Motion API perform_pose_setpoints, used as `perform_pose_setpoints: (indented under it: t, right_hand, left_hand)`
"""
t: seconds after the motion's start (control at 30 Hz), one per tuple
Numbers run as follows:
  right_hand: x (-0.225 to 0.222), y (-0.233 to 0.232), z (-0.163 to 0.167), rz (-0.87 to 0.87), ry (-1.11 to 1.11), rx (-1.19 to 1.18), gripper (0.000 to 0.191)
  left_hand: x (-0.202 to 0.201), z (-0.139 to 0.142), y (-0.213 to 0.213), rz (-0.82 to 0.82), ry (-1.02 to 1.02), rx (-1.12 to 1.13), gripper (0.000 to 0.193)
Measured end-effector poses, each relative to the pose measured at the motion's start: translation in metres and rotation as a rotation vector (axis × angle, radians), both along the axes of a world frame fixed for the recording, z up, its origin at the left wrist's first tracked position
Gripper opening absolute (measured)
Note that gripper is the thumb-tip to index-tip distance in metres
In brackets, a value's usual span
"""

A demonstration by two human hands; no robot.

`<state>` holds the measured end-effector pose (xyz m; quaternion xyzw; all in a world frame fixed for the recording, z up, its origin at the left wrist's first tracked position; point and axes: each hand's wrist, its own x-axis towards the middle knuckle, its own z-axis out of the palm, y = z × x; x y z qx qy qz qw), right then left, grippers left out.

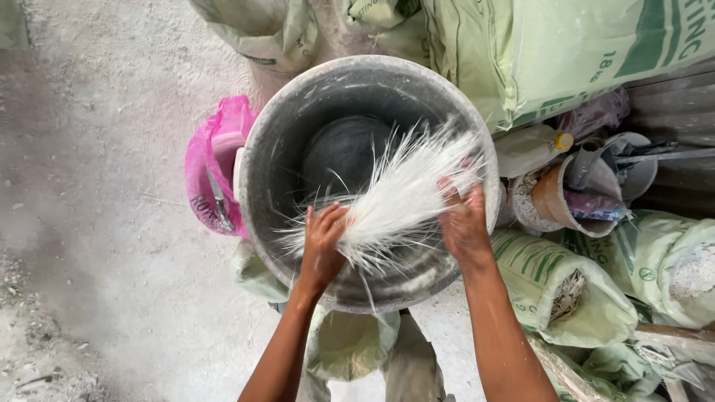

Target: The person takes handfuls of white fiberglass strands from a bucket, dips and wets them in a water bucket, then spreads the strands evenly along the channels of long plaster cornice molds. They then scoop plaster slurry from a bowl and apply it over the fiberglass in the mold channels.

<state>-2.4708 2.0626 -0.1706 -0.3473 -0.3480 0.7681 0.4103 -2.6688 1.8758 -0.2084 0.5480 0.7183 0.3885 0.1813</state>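
Observation:
A large dusty grey bucket (268,171) stands on the floor in the middle of the view. Over its opening I hold a bundle of thin white fibres (406,190), slanted from lower left to upper right. My left hand (322,242) grips the lower left end of the bundle. Near the bucket's right rim, my right hand (463,219) grips the bundle's upper right part. Loose strands splay out at both ends. The bucket's inside looks dark and powder-streaked.
A pink plastic bag (212,160) lies against the bucket's left side. Pale green sacks (551,52) are stacked behind and to the right (558,286). A small tub of odds and ends (573,193) sits at the right. The concrete floor (97,186) is dusty.

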Motion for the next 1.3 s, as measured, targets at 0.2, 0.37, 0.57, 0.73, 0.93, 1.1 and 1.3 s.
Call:
perform_pose_setpoints:
  t: [0.2, 0.37, 0.57, 0.73, 0.93, 1.1, 1.3]
  right_hand:
    - [0.008, -0.034, 0.069, -0.068, -0.465, 0.438, 0.049]
    - [0.011, -0.045, 0.107, -0.065, -0.488, 0.596, 0.037]
    - [0.007, -0.031, 0.094, 0.062, -0.536, 0.515, 0.034]
    - [0.009, -0.027, 0.075, 0.156, -0.671, 0.462, 0.03]
    - [0.022, -0.016, 0.036, 0.215, -0.602, -0.144, 0.05]
    - [0.041, -0.015, -0.012, 0.465, -0.807, 0.245, 0.072]
    - [0.052, -0.016, -0.028, 0.355, -0.87, -0.058, 0.049]
  left_hand:
    - [0.003, -0.005, 0.0, 0.095, -0.078, 0.038, 0.047]
    - [0.004, 0.01, 0.003, 0.137, -0.048, 0.156, 0.048]
    - [0.002, 0.029, 0.005, 0.167, -0.138, 0.192, 0.043]
    - [0.004, 0.037, 0.006, 0.182, -0.32, 0.171, 0.038]
    - [0.013, 0.05, 0.002, 0.211, -0.198, 0.06, 0.053]
    - [0.025, 0.049, 0.007, 0.272, -0.193, 0.154, 0.045]
    - [0.029, 0.037, 0.009, 0.304, -0.111, 0.11, 0.054]
